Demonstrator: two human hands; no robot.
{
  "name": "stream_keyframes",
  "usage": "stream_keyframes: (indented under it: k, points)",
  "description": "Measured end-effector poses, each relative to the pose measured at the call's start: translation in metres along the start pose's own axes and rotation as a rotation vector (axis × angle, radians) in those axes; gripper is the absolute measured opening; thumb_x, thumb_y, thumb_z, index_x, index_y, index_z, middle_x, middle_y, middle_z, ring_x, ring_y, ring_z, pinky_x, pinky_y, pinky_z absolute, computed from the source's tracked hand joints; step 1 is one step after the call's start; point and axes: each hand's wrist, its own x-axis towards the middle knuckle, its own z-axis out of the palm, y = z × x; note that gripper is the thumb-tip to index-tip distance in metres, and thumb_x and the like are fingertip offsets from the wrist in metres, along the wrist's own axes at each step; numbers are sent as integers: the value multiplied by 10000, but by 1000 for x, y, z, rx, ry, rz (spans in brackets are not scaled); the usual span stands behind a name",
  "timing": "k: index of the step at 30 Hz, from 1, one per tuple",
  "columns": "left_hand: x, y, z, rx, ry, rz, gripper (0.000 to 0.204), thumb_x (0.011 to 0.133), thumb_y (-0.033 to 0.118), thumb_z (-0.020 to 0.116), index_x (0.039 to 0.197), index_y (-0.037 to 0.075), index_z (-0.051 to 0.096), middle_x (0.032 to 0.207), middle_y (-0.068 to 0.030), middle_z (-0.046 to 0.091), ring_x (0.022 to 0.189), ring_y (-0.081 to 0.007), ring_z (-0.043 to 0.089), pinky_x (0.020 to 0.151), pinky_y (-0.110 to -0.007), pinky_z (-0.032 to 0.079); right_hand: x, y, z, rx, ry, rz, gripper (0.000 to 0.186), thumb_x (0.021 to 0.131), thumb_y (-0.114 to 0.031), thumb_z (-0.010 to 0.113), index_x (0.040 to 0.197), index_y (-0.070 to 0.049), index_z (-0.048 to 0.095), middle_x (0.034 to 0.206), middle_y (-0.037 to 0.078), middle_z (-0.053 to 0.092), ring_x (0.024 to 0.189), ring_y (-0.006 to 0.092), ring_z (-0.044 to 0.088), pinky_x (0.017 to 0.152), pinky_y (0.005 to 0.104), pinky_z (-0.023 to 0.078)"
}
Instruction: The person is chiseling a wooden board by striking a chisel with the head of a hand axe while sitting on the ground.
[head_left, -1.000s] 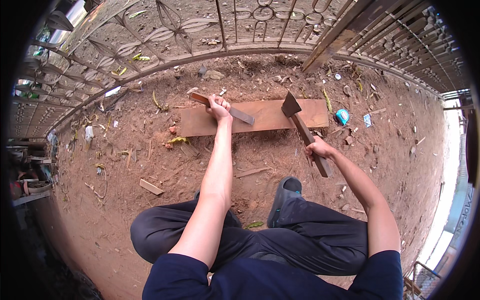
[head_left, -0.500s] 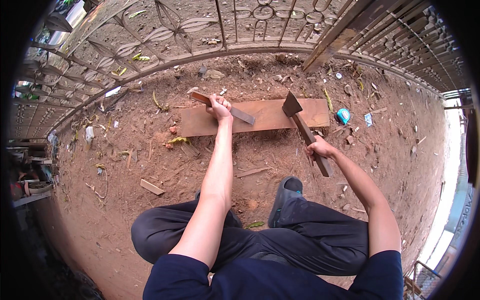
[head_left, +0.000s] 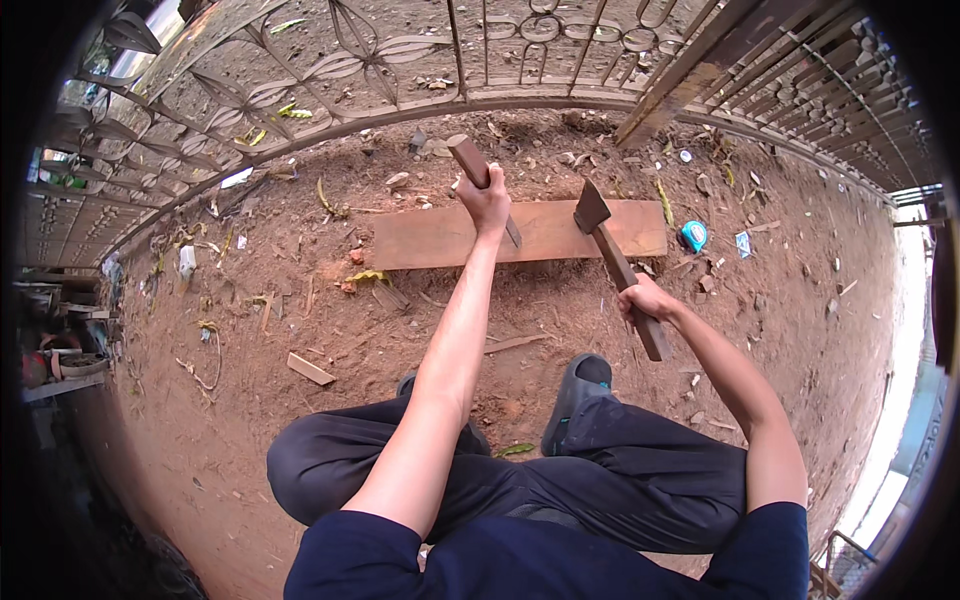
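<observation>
A flat reddish-brown wooden board point(head_left: 420, 241) lies crosswise on the dirt in front of my feet. Over its middle, my left hand point(head_left: 486, 208) is closed around a chisel point(head_left: 468, 160) with a wooden handle. The chisel's handle end points up and away, and its metal blade slants down to the board near the middle. My right hand point(head_left: 646, 300) grips the lower part of a hatchet's wooden handle. That hatchet point(head_left: 617, 262) has a dark, wedge-shaped metal head, which appears over the board's right part; whether it touches the wood I cannot tell.
A turquoise tape measure point(head_left: 694, 235) lies just right of the board. Wood offcuts point(head_left: 310, 369), leaves and small litter are scattered over the dirt. An ornate metal fence point(head_left: 400, 108) curves across the far side. My sandalled foot point(head_left: 577, 395) is on the near side.
My left hand has shifted right along the board and turned the chisel steeper, its handle end lifting. The right hand and the hatchet have hardly moved. The whole view has shifted slightly.
</observation>
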Motion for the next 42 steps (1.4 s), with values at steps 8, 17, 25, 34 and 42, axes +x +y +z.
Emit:
stream_keyframes:
  k: [8,17,25,34,42]
  points:
    - [-16,19,22,261,-72,220,163,831,98,653,764,5,537,604,-16,535,554,-115,540,520,-316,427,-60,-102,23,-19,87,-38,89,718,-75,541,718,6,506,585,87,530,493,181,570,487,349,502]
    - [-21,13,27,269,-193,206,127,809,99,652,785,6,568,599,-17,560,545,-101,551,497,-308,444,-164,-267,68,111,66,-387,229,634,-54,533,849,-4,472,634,72,482,460,158,486,432,317,438]
    - [-27,12,23,322,-243,284,195,795,141,672,893,-16,613,609,-91,608,546,-172,623,531,-350,509,-164,-268,87,4,108,-555,210,712,-55,588,900,22,537,676,74,560,500,158,562,479,307,468]
    - [-35,11,22,279,-222,242,168,801,139,667,846,-12,607,641,-75,614,582,-148,618,547,-320,495,-149,-238,92,-37,56,-315,197,722,-59,584,886,15,505,675,73,543,486,163,560,454,322,489]
    - [-29,15,18,303,-228,197,177,807,146,666,851,-10,597,628,-69,606,569,-149,609,539,-323,493,-171,-256,105,-79,207,-636,165,736,-30,581,889,-3,526,640,41,536,507,128,555,447,288,431]
